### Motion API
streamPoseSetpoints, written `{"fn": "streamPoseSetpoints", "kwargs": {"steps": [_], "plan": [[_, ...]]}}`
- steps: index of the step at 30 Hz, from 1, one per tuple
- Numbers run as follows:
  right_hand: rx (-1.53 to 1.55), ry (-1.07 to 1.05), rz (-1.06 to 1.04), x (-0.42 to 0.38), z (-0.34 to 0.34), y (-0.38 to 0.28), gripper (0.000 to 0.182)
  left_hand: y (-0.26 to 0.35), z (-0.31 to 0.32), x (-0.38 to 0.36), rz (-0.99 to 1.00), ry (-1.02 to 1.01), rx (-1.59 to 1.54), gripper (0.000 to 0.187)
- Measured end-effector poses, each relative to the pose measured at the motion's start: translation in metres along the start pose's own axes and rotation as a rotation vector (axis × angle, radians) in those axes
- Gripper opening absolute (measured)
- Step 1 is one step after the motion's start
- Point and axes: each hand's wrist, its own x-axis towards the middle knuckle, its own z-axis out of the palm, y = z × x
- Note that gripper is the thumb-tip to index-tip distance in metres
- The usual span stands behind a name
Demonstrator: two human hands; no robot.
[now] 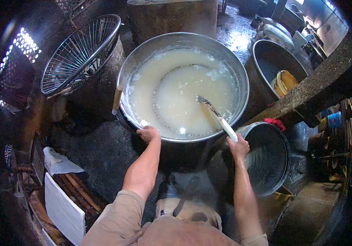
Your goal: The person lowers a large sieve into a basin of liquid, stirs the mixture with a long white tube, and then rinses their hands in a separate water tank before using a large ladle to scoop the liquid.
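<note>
A large round metal vat (241,88) of cloudy, pale yellow liquid stands right in front of me. White bits float on the liquid (180,88), and a dotted ring shows within it. My left hand (148,133) is closed over the vat's near-left rim, beside a small white lump (144,123). In my right hand (238,146) is a long-handled tool (226,126) with a white grip and a darker shaft. It slants over the near-right rim, its far end at the liquid's surface; the tool's kind is unclear.
A wire basket (112,30) tilts at the left. A wooden-looking handle (117,99) hangs on the vat's left rim. One drum (284,164) lies close by my right arm; another, with a yellow container (285,82), stands behind a thick beam (319,88). A white board (63,209) leans lower left.
</note>
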Motion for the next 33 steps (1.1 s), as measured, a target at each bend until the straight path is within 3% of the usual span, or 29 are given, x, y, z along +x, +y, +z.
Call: {"fn": "streamPoseSetpoints", "kwargs": {"steps": [33], "plan": [[-0.019, -0.01, -0.012, 0.0003, 0.0002, 0.0016, 0.035, 0.0004, 0.0009, -0.0008, -0.008, 0.026, 0.006, 0.032]]}}
